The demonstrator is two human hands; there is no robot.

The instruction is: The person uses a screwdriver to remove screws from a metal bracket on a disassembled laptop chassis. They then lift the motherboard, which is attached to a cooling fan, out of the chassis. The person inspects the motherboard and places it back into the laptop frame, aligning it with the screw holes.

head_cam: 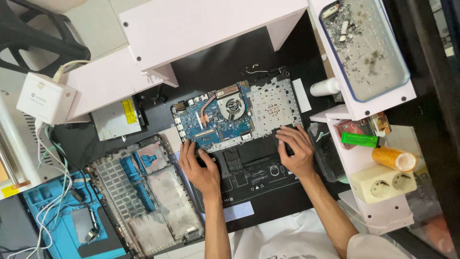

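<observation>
Opened laptop [239,139], blue motherboard [215,120] bared, left hand [201,168] and right hand [294,151] pressing down, fingers seemingly together.

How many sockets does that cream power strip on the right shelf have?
2 show. On the cream power strip, one socket sits nearer the hands and one socket is farther right. The strip's full length isn't clear, so more may be hidden.

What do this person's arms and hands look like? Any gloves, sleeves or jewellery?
Both are bare: the left hand and right hand wear no gloves, rings or watch that I can see. The forearms are uncovered. A white sleeve edge shows near the right elbow.
</observation>
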